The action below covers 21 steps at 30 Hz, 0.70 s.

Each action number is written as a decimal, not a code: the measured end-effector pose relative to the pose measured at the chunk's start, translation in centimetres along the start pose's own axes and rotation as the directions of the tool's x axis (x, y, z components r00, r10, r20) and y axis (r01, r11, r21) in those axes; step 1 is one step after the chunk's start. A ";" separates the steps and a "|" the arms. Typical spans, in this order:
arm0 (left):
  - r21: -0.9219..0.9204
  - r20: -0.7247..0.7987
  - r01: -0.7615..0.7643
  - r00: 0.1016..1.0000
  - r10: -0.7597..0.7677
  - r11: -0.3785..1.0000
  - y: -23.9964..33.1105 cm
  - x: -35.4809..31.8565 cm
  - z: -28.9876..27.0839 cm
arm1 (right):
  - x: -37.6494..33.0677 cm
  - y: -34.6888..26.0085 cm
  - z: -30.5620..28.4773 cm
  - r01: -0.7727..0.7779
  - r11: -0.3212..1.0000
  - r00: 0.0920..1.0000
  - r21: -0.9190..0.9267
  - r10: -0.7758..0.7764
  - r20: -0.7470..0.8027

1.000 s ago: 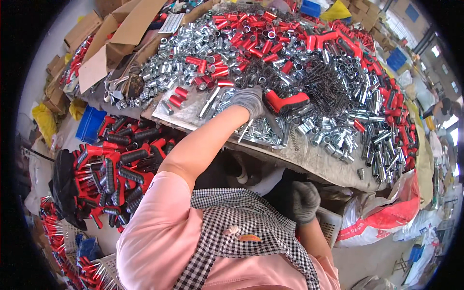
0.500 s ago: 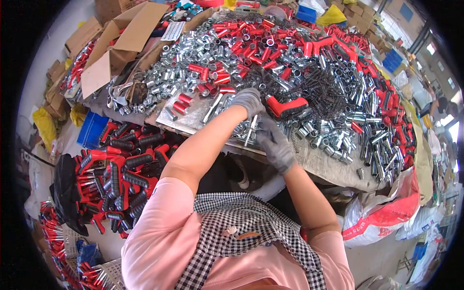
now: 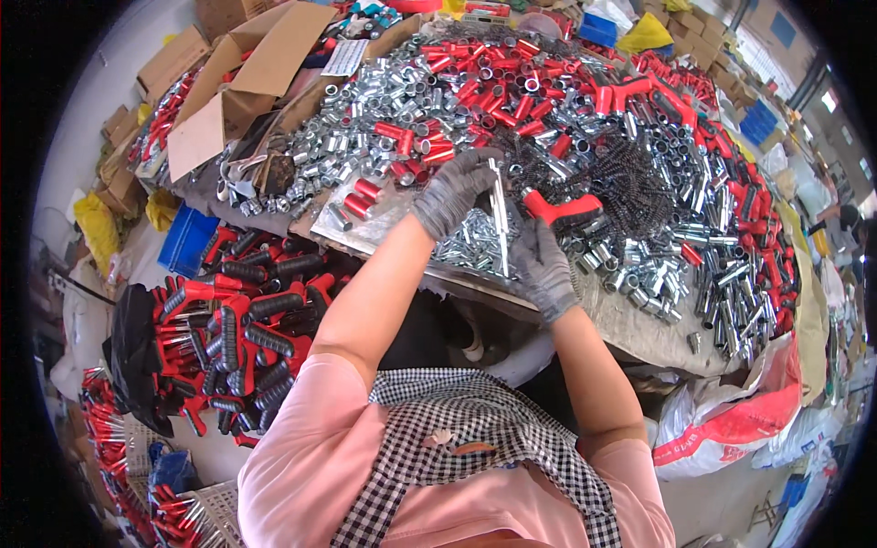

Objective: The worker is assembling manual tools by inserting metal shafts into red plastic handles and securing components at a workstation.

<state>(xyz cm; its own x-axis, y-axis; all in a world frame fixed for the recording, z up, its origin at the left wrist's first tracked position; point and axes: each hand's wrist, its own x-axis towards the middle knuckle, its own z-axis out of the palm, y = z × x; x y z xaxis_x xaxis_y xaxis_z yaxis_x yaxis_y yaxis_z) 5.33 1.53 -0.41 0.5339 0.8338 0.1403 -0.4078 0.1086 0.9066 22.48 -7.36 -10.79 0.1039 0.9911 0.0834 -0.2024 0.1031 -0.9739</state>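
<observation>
Overhead, a person in a pink top and checked apron leans over a workbench (image 3: pixel 639 315) heaped with chrome sleeves (image 3: pixel 384 137), red sleeves (image 3: pixel 484 87) and black coil springs (image 3: pixel 639 169); both hands wear grey knit gloves and meet near the bench's near edge, about midway along it.

The left hand (image 3: pixel 452 187) has its fingers curled together around the upper end of a slim metal rod (image 3: pixel 500 224), which stands roughly upright with its lower end among small silvery parts (image 3: pixel 466 247) at the near edge; the right hand (image 3: pixel 541 265) sits just beside the rod's lower part, fingers bent inward, and whether they pinch the rod or only steady it cannot be told. A red T-shaped handle (image 3: pixel 562 210) lies just past the right hand, touching or nearly touching its fingertips, apparently in nobody's grasp.

Risks, as a judgement: the rod is thin and smooth, and gloved fingers may slip on it, letting it tip into the pile; its lower end rests in loose parts close to the near edge, so a nudge could push pieces off the bench onto the finished red-and-black tools (image 3: pixel 237 320) stacked below at the person's left; the heap beyond the hands is deep, and a sleeve or spring could roll down against the handle.
</observation>
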 end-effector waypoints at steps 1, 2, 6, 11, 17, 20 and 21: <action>0.002 -0.022 -0.080 0.997 0.080 0.997 -0.4 -1.0 0.3 | -3.2 -4.6 2.0 0.061 0.996 0.998 -0.064 -0.062 -0.003; -0.025 -0.040 -0.074 0.997 0.073 0.997 -0.5 -2.2 0.5 | -3.6 -4.5 2.4 0.053 0.998 0.999 -0.035 -0.053 -0.008; 0.091 -0.060 -0.177 0.981 0.182 0.980 -0.5 -5.1 3.5 | -6.3 -6.7 3.3 0.183 0.938 0.982 -0.293 -0.163 0.091; 0.127 0.001 -0.193 0.981 0.195 0.973 -1.5 -7.6 5.2 | -10.1 -7.6 4.4 -0.199 0.979 0.979 -0.043 0.200 0.024; -0.143 0.068 -0.126 0.988 0.137 0.982 -2.3 -8.8 6.7 | -12.3 -5.5 3.6 -0.130 0.970 0.988 0.208 0.111 0.103; -0.182 0.068 -0.162 0.982 0.177 0.970 -1.9 -9.0 7.3 | -12.8 -6.9 4.2 -0.198 0.923 0.975 0.329 0.151 0.162; -0.161 0.061 -0.160 0.983 0.171 0.974 -2.0 -9.1 7.5 | -12.9 -7.2 4.3 -0.241 0.890 0.964 0.387 0.173 0.201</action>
<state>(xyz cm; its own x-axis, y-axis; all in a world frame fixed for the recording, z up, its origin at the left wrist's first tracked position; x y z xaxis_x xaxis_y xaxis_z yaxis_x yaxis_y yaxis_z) 6.83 -10.30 -0.58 0.5006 0.8052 0.3178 -0.6019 0.0600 0.7963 18.44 -20.56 -3.98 -0.1303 0.9904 -0.0461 -0.5823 -0.1141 -0.8049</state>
